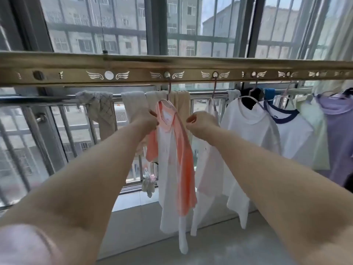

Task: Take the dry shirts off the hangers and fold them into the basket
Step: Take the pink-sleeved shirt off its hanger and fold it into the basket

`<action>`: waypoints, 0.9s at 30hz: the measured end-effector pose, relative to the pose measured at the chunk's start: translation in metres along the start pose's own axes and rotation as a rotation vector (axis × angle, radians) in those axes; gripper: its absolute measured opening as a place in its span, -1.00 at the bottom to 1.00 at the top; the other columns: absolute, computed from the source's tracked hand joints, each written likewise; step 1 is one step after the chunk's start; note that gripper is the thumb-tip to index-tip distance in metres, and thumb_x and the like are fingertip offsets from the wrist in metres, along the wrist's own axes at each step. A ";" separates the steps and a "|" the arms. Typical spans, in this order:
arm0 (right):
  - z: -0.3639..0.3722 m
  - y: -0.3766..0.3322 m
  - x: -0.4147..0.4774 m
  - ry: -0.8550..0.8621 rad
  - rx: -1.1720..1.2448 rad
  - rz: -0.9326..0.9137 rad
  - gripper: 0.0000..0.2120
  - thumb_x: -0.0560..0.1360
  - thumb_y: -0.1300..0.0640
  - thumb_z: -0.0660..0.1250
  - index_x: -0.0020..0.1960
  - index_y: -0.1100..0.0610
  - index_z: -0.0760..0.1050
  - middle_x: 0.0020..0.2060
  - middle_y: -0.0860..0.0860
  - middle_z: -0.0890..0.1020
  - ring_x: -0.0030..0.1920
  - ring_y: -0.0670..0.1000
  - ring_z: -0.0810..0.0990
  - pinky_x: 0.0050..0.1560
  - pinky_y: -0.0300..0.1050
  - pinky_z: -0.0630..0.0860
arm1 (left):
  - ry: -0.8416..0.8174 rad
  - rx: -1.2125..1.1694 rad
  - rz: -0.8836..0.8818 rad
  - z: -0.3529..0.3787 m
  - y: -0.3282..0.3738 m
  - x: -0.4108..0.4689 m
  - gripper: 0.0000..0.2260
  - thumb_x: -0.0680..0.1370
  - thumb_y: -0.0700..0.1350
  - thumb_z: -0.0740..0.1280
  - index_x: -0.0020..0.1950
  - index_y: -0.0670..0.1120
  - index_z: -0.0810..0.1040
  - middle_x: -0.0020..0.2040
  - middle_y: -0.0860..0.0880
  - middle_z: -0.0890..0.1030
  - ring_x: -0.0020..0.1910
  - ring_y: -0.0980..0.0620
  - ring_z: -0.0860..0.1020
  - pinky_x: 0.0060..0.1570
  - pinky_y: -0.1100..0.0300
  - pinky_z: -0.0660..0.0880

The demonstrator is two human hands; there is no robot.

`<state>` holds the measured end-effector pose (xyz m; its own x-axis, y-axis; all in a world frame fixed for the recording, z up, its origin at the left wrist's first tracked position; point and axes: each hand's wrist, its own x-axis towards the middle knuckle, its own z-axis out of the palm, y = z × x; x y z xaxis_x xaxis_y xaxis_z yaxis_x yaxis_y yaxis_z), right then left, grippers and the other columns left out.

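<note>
Gripping soft, light orange-and-white shirt at its shoulders: left hand and right hand, both clenched on fabric.

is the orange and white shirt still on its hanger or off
On. The orange and white shirt hangs from its hanger, still hooked in the rail.

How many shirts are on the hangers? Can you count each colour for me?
Orange and white shirt: 1
Plain white shirts: 2
White shirt with navy collar: 1
Pale green shirt: 1
Purple shirt: 1
Total: 6
</note>
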<state>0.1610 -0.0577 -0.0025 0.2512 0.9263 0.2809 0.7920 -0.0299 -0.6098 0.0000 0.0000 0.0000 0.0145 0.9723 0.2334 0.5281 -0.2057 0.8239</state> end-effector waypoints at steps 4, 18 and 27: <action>0.029 -0.017 0.025 0.061 0.018 0.037 -0.72 0.56 -0.03 0.22 0.16 0.12 0.48 0.02 0.05 0.60 -0.03 0.08 0.58 0.00 -0.03 0.57 | -0.050 -0.019 0.009 -0.012 -0.017 0.029 -0.86 0.57 -0.24 0.26 -0.16 -0.07 0.51 -0.02 -0.14 0.65 -0.07 -0.07 0.62 -0.09 0.08 0.57; 0.071 -0.034 0.064 0.238 -0.009 0.065 -0.72 0.60 0.05 0.09 -0.01 0.13 0.55 -0.13 0.08 0.60 -0.14 0.11 0.55 -0.22 -0.12 0.38 | -0.180 -0.040 0.088 -0.022 -0.053 0.090 -0.90 0.59 -0.17 0.27 -0.05 -0.10 0.56 -0.14 -0.04 0.65 -0.20 0.06 0.61 -0.07 0.11 0.60; 0.068 -0.028 0.053 0.467 -0.039 -0.004 -0.74 0.61 0.05 0.14 0.14 0.15 0.52 -0.02 0.06 0.62 -0.11 0.04 0.52 -0.10 -0.13 0.39 | -0.203 -0.071 0.164 -0.016 -0.051 0.095 -0.92 0.59 -0.18 0.28 -0.03 -0.10 0.56 -0.07 -0.07 0.65 -0.22 0.07 0.60 -0.14 0.15 0.58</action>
<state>0.1145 0.0179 -0.0211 0.4641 0.6586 0.5923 0.8118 -0.0488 -0.5819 -0.0391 0.1006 -0.0114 0.2686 0.9264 0.2640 0.4440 -0.3623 0.8195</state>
